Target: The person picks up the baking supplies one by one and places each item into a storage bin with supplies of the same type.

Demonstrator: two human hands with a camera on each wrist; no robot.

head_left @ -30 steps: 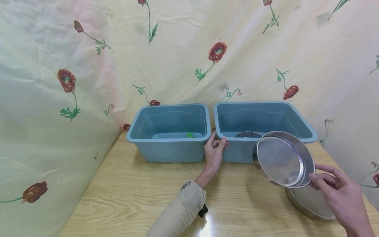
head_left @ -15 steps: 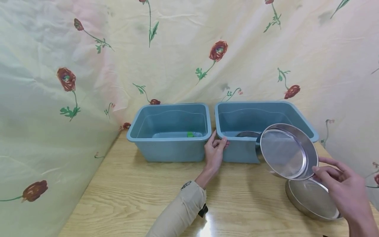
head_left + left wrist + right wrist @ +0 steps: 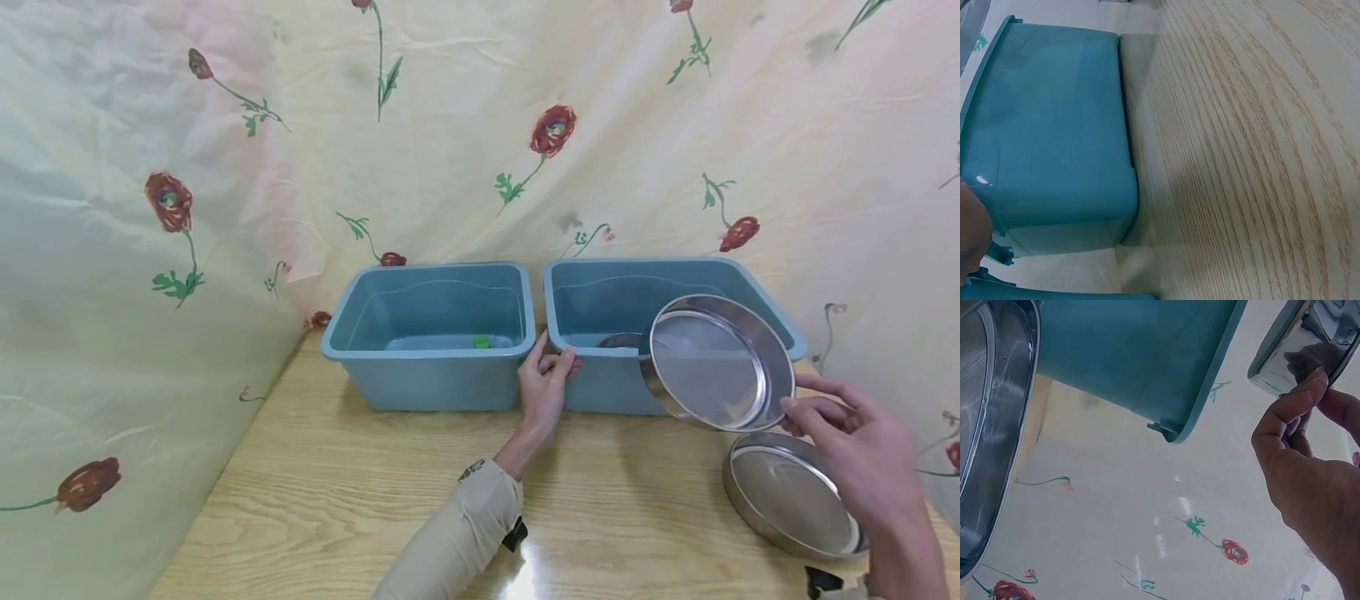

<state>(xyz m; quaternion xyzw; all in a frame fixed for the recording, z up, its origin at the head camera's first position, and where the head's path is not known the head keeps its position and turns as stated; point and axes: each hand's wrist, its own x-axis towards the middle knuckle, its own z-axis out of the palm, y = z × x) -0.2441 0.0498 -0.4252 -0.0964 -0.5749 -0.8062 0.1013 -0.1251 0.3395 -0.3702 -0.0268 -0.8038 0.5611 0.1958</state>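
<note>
My right hand [image 3: 855, 442] pinches the rim of a round metal sieve [image 3: 705, 367] between thumb and fingers. The sieve hangs tilted in front of the right blue bin [image 3: 600, 382], its mesh facing the head camera. In the right wrist view, the same hand [image 3: 1310, 456] grips the sieve's shiny side wall [image 3: 1316, 356]. Another sieve [image 3: 795, 500] lies on the table below that hand. My left hand [image 3: 542, 387] holds the right bin's near left rim corner. Its fingers are at the gap between the bins. Inside the right bin, a metal rim [image 3: 621, 340] shows partly.
The left blue bin [image 3: 427, 383] stands beside the right one, with a small green object [image 3: 482, 342] inside. Both sit on a wooden table [image 3: 337, 500], close to a flowered cloth [image 3: 465, 167] hanging behind and along the sides.
My right hand has raised the held sieve higher over the right bin's front, after a small shift right then back left. More of the table sieve shows. My left hand has stayed put.
</note>
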